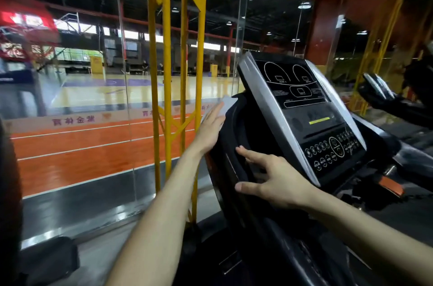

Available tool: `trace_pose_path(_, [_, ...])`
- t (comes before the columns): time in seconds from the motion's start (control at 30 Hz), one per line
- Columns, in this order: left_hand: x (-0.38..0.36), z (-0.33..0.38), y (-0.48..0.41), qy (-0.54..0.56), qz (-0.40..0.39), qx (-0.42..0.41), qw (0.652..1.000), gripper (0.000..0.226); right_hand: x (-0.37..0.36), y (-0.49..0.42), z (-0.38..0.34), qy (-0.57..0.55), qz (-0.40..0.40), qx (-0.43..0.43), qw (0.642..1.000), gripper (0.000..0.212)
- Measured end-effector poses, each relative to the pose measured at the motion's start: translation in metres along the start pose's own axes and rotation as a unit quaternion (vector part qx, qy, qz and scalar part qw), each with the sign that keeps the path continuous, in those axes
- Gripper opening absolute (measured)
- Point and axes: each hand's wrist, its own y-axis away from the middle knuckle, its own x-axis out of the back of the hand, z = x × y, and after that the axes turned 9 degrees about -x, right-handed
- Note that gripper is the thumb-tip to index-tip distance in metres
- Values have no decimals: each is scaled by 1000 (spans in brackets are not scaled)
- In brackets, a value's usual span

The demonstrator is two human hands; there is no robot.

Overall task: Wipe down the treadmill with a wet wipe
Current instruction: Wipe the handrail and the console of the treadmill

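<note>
Left hand (pixel 212 130), fingers flat, pressed wet wipe (pixel 226 103) on left edge of treadmill (pixel 276 107); right hand (pixel 275 180), splayed, empty, rested alongside.

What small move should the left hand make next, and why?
Probably slide the left hand down the treadmill's black side, pressing the wipe flat. The wipe sits high under that flat hand, and most of the side lies below, where the right hand rests.

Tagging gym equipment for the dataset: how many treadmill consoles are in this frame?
2. The near console is in the centre, by the right hand; the far console is at the right edge. Others may be out of frame.
</note>
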Motion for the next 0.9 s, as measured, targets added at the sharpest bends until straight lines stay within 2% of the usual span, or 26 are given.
trace_pose_path(0.13, [-21,5,72,-17,34,-35,999,62,3,-1,0,7,0,-8,1000,96])
trace_pose_path(0.23, [-39,11,123,-18,45,-59,997,61,6,-2,-1,36,-2,2,999,97])
trace_pose_path(0.3, [-31,8,84,-55,42,-46,997,58,5,-3,0,41,-2,6,999,99])
trace_pose_path(0.37, [-11,9,20,-89,-10,-32,995,57,6,-3,1,25,-10,2,1000,99])
trace_pose_path(0.47, [8,19,-33,-23,-65,26,997,57,8,-3,4,-8,-27,0,1000,99])
trace_pose_path(0.53, [7,25,-19,-11,-60,26,998,57,8,-2,5,-25,-39,-1,999,99])
trace_pose_path(0.63, [-4,23,51,-16,-6,-6,1000,54,6,-3,7,-24,-33,11,999,99])
trace_pose_path(0.7, [-7,20,85,2,2,-2,1000,54,4,-3,6,-30,-31,14,999,98])
trace_pose_path(0.83, [-3,18,39,-53,-29,-1,998,55,2,-2,7,-31,-30,19,999,98])
trace_pose_path(0.9, [5,21,-11,-86,-78,13,993,57,1,-1,8,-34,-26,20,999,97])
